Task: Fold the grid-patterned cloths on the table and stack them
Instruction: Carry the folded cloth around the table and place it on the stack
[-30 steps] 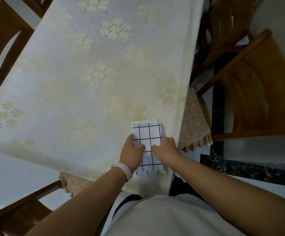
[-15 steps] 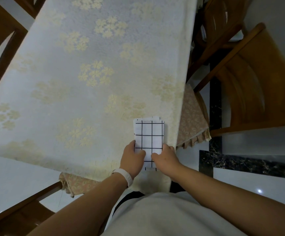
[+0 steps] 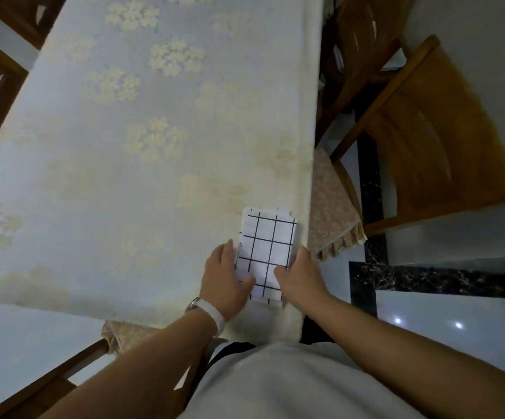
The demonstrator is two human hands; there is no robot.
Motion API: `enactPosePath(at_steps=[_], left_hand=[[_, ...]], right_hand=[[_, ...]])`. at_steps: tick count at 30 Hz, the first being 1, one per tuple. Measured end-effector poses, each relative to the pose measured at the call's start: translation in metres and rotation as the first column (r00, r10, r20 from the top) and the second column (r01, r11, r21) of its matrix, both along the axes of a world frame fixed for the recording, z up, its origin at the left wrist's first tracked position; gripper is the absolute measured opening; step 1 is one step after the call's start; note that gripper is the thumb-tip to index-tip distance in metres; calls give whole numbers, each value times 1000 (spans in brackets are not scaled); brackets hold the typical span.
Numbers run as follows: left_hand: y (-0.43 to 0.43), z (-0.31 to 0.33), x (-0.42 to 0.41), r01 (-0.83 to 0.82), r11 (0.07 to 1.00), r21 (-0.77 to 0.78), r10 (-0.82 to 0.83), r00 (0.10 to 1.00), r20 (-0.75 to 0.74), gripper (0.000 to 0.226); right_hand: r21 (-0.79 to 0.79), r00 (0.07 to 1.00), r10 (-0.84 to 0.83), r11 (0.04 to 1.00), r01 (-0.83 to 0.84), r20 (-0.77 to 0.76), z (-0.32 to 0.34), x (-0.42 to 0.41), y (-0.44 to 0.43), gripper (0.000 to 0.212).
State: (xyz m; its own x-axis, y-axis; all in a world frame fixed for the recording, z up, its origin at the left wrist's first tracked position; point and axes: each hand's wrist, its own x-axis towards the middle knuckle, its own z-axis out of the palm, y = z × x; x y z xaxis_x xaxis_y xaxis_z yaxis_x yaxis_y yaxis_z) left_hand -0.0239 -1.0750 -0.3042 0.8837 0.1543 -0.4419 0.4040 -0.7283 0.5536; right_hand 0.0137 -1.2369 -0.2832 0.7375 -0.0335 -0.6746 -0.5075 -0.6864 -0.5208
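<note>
left hand (image 3: 225, 278), right hand (image 3: 301, 278) wider apart on cloth stack (image 3: 270, 237)

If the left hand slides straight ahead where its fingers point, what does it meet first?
The left hand would likely skim the left edge of the folded grid-patterned cloths it touches; beyond, only floral tablecloth shows.
</note>
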Motion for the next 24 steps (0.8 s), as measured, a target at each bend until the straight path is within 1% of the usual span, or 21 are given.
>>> enactPosePath(at_steps=[1,2,3,4,6,7,10,12,13,20,24], left_hand=[[3,-1,-8,134,981,142,-149,984,100,83],[4,-2,-16,271,927,260,-318,935,160,90],[4,0,-21,393,852,347,-470,865,175,94],[5,-5,-24,486,777,400,-578,803,148,97],[5,-9,-22,596,673,439,-691,718,85,98],[4,-11,-19,629,638,444,-722,689,61,96],[3,-15,-13,656,578,485,-779,621,87,90],[3,-16,-10,656,570,495,-790,603,109,85],[3,-16,-8,656,570,495,-792,600,117,83],[1,-20,-3,654,572,495,-785,612,97,74],[0,-16,0,659,567,495,-784,616,76,74]], right_hand=[[-33,996,56,998,-54,63,3,9,-3,60],[-69,984,125,991,-117,130,5,20,-6,63],[-109,959,213,975,-195,187,6,34,-7,64],[-151,924,309,948,-281,225,8,49,-7,63],[-228,833,498,864,-450,243,7,78,-3,59],[-257,789,571,816,-517,227,8,90,1,57],[-327,684,713,690,-645,155,5,113,13,53],[-362,630,768,624,-693,117,2,119,18,49],[-367,616,781,605,-706,102,-1,120,20,47],[-370,580,809,569,-734,93,-12,113,21,43],[-386,543,835,532,-754,90,-11,110,21,41]])
